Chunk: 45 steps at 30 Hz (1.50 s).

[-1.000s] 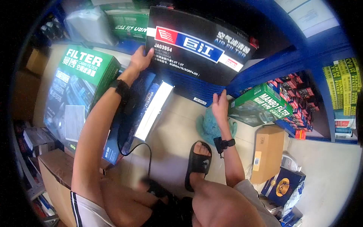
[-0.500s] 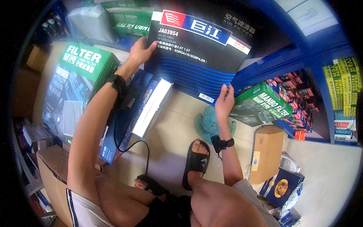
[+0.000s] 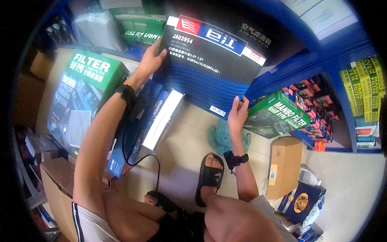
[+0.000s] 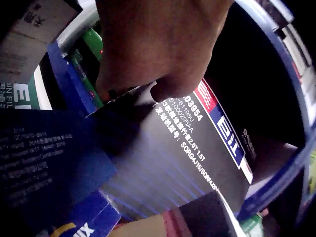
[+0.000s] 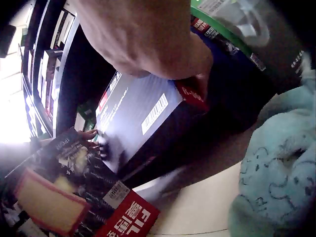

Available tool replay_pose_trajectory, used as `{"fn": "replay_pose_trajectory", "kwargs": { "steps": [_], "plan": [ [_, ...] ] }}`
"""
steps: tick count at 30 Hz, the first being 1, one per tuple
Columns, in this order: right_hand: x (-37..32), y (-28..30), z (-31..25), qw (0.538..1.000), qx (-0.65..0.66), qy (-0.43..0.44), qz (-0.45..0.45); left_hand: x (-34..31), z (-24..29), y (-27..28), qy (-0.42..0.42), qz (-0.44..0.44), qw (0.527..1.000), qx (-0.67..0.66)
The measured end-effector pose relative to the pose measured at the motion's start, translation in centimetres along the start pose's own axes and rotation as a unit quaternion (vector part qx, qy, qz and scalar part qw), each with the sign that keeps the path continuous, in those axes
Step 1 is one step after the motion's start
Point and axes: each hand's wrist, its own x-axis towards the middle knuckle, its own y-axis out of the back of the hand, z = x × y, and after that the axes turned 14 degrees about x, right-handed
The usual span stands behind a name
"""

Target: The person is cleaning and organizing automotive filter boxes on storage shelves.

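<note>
Both hands hold a black air filter box (image 3: 209, 80) with blue stripes and a red and blue label, its printed face turned up. My left hand (image 3: 150, 59) grips the left edge, thumb on the front; in the left wrist view the thumb lies near the small print of the black box (image 4: 163, 158). At the lower right corner, beside the barcode, my right hand (image 3: 238, 113) holds the box with its thumb on the face. The right wrist view shows that hand (image 5: 148, 44) over the corner of the box (image 5: 136, 118), beside its red end.
A large green and white filter box (image 3: 86, 97) stands at the left, a cardboard box (image 3: 60, 189) below it. A blue box with a white side (image 3: 163, 121) stands nearer. At the right are a green filter box (image 3: 278, 115), blue shelving (image 3: 310, 64), a teal cloth (image 3: 219, 137) and a carton (image 3: 285, 167).
The black box has tilted, showing more of its striped lower face. My right hand has come up onto its lower corner. In the last half second box and hands shifted slightly down in view.
</note>
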Motion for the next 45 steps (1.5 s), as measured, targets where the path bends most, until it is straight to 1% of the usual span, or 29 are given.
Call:
{"fn": "replay_pose_trajectory", "kwargs": {
  "steps": [2,4,5,7,8,10,14,16,17,19,20,21,22,23,24,25,26,27,29,30,32,33,34,35,37,41,42,44,45],
  "plan": [
    [-0.1,0.2,-0.2,1.000,0.010,0.006,-0.002,0.5,0.9,0.1,-0.023,0.003,0.999,0.027],
    [0.0,0.2,-0.1,1.000,0.019,0.011,-0.004,1.0,1.7,0.2,0.052,-0.038,0.998,0.013],
    [0.0,0.2,0.1,1.000,0.009,0.024,0.002,1.0,1.9,0.0,0.051,-0.038,0.998,0.012],
    [0.0,0.0,-0.7,0.999,-0.003,0.036,0.011,1.4,1.5,-0.2,-0.019,-0.032,0.995,0.096],
    [-0.2,-0.1,-1.0,0.999,-0.001,0.029,0.025,1.6,1.3,-0.4,-0.020,-0.035,0.995,0.095],
    [-0.2,-0.1,-1.7,0.999,-0.001,0.022,0.039,1.9,0.2,-1.0,0.026,-0.015,1.000,0.001],
    [-0.1,-0.4,-2.3,0.998,0.039,0.023,0.052,1.6,-0.9,-0.8,0.032,-0.010,0.999,-0.005],
    [0.6,-0.8,-2.1,0.997,0.045,0.018,0.057,2.1,-0.9,-0.1,-0.003,-0.144,0.985,0.091],
    [1.3,-1.1,-1.9,0.996,0.050,0.020,0.073,1.7,-1.0,-0.4,-0.002,-0.144,0.985,0.090],
    [2.5,-1.2,-0.8,0.994,0.052,0.020,0.090,-0.6,1.7,-1.1,-0.042,-0.071,0.968,0.238],
    [3.2,-1.3,-0.3,0.994,0.036,-0.004,0.107,-0.1,1.1,-1.4,-0.011,-0.075,0.968,0.238],
    [3.6,-1.3,0.3,0.992,0.020,-0.028,0.123,0.1,0.5,-1.5,-0.011,-0.074,0.969,0.236],
    [3.5,-1.1,0.8,0.989,0.087,-0.051,0.110,0.2,0.0,-1.6,0.004,-0.079,0.975,0.209],
    [3.2,-0.7,1.4,0.989,0.087,-0.049,0.110,0.4,-0.6,-1.6,0.019,-0.085,0.979,0.183],
    [2.6,-0.2,1.4,0.992,0.092,-0.065,0.058,0.5,-1.0,-1.6,0.018,-0.085,0.979,0.183],
    [1.9,0.4,1.4,0.992,0.096,-0.082,0.007,0.5,-1.4,-1.5,0.013,-0.052,0.980,0.189],
    [1.1,1.1,1.3,0.989,0.058,-0.127,-0.048,0.5,-1.8,-1.5,0.009,-0.019,0.980,0.195],
    [0.7,1.6,4.5,0.976,0.117,-0.136,-0.126,0.5,-2.1,-1.3,0.008,-0.019,0.980,0.196],
    [-0.3,2.3,3.7,0.968,0.125,-0.125,-0.176,0.7,-2.6,-0.9,0.005,-0.004,0.973,0.229],
    [-0.6,2.5,3.4,0.968,0.126,-0.123,-0.176,0.8,-2.3,-0.5,0.000,-0.002,0.977,0.214],
    [-1.0,2.9,2.6,0.960,0.132,-0.160,-0.186,1.0,-1.5,0.2,0.005,-0.017,0.979,0.205],
    [-1.1,3.0,1.7,0.961,0.132,-0.160,-0.185,1.0,-0.7,0.7,0.011,-0.032,0.980,0.195],
    [-1.2,3.1,0.6,0.952,0.171,-0.122,-0.224,0.5,0.1,0.6,0.006,0.004,0.978,0.209],
    [-1.3,3.1,-0.2,0.939,0.209,-0.083,-0.262,0.4,1.0,0.8,0.006,0.004,0.978,0.209],
    [-1.9,2.9,-0.3,0.940,0.214,-0.093,-0.248,0.5,1.7,1.0,0.030,-0.009,0.983,0.183],
    [-2.3,2.5,0.2,0.948,0.206,-0.121,-0.210,1.7,-0.2,0.6,0.015,-0.011,0.990,0.139],
    [-2.2,2.3,0.4,0.948,0.206,-0.121,-0.210,1.6,0.6,0.6,0.017,-0.004,0.988,0.156],
    [-2.0,1.8,0.9,0.949,0.254,-0.076,-0.171,2.0,1.9,0.5,0.019,0.000,0.985,0.172],
    [-1.9,1.6,0.7,0.949,0.253,-0.077,-0.170,2.7,2.3,0.2,0.017,0.015,0.971,0.238]
  ]
}}
